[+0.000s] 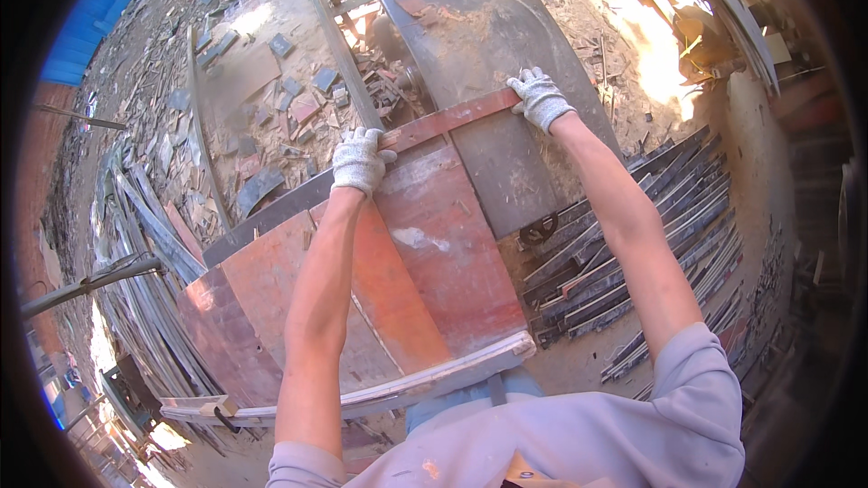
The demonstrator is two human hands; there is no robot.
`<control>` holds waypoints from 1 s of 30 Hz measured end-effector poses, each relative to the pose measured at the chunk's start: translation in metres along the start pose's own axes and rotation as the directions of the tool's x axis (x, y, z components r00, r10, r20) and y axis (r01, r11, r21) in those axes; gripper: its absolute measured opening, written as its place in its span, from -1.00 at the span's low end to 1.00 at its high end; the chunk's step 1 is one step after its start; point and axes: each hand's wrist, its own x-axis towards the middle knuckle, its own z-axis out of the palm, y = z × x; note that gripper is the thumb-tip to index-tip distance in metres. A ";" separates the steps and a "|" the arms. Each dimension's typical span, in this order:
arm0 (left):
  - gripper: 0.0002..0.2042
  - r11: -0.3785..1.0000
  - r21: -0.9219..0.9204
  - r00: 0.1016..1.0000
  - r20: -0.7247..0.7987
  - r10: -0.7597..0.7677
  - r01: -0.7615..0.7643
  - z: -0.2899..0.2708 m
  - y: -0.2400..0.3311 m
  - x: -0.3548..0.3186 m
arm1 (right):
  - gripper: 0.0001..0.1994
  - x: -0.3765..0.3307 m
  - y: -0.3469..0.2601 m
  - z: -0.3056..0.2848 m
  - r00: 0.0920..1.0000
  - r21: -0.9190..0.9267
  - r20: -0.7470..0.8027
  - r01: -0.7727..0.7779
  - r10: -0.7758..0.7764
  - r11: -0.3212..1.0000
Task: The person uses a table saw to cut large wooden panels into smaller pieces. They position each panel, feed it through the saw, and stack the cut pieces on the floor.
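A narrow reddish-brown board strip (pixel 449 120) spans the gap between my two hands, both in light knitted work gloves. My left hand (pixel 360 163) is closed at the strip's left end, above the far edge of the red panels. My right hand (pixel 541 100) grips its right end, over a dark flat table surface (pixel 506 45) strewn with sawdust. Under and in front of the strip lie a mottled red panel (pixel 448 253) and an orange-red panel (pixel 389 271), side by side. The undersides of both hands are hidden.
A pale rail (pixel 389 390) runs along the work surface's near edge, close to my body. Long dark strips (pixel 633 244) are stacked at the right, and more strips (pixel 149 244) at the left. Board offcuts (pixel 280 95) litter the ground beyond. A long bar (pixel 334 36) reaches away from the table.
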 end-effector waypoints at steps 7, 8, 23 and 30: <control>-0.61 0.993 0.024 0.987 0.115 -0.116 0.114 -0.016 0.005 0.018 | -0.31 0.028 0.000 -0.015 0.998 -0.027 0.065 -0.017 0.019 0.999; -0.60 0.995 0.039 0.990 0.103 -0.095 0.091 -0.017 0.007 0.021 | -0.34 0.031 0.004 -0.016 0.998 -0.049 0.061 -0.011 0.014 0.999; -0.50 0.299 -0.951 0.682 -0.163 -0.713 0.085 -0.169 -0.120 0.023 | -0.58 -0.150 -0.041 -0.100 0.969 0.809 0.241 -0.227 -0.046 -0.542; -0.22 0.325 -0.941 0.918 -0.046 -0.394 0.093 -0.113 0.071 -0.077 | -0.67 -0.262 -0.078 -0.136 0.967 0.674 0.172 -0.253 -0.186 -0.694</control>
